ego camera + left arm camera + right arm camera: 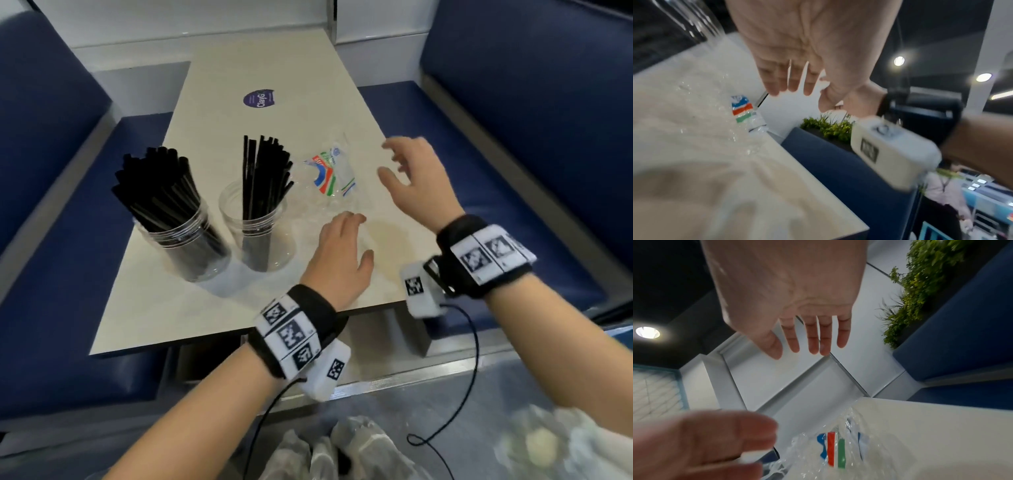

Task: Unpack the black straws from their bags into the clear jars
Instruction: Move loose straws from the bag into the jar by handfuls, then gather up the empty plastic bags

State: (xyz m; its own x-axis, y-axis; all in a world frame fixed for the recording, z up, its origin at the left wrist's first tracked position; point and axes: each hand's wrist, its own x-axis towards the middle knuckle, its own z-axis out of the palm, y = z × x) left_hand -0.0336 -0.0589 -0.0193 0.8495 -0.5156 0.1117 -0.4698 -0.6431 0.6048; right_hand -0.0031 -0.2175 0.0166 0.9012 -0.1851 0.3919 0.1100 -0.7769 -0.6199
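The left hand (340, 251) lies nearest, palm down over the cream table (191, 308), its fingers relaxed and gripping nothing. Just beyond, the right hand (419, 181) hovers with fingers spread, holding nothing. Between and ahead of them lies a crumpled clear bag (330, 174) with blue, red and green print, flat on the table. Left of it stand two clear jars: the nearer-centre jar (255, 236) holds a loose bunch of black straws (263, 174), the left jar (186, 250) a fuller bundle.
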